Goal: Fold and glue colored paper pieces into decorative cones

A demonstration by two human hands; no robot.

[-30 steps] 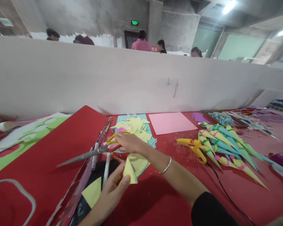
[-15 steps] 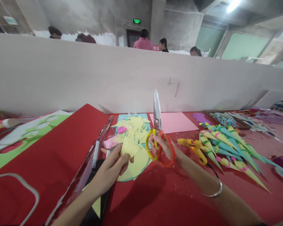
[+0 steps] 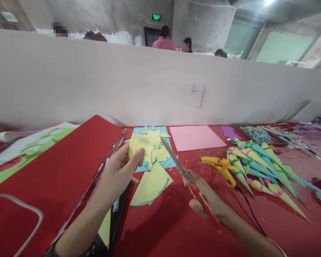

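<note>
The left hand (image 3: 120,171) pinches yellow paper (image 3: 138,143) above the tabletop (image 3: 155,230) while the right hand (image 3: 207,194) curls round red-handled scissors (image 3: 179,166), tip near the paper, so the step looks like cutting, and the next move seems to call for lining the two up.

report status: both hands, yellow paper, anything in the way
Left hand gripping yellow paper piece. Right hand holding red-handled scissors, blades off the paper. Yellow scraps piled beyond; nothing seen between scissors and paper.
</note>
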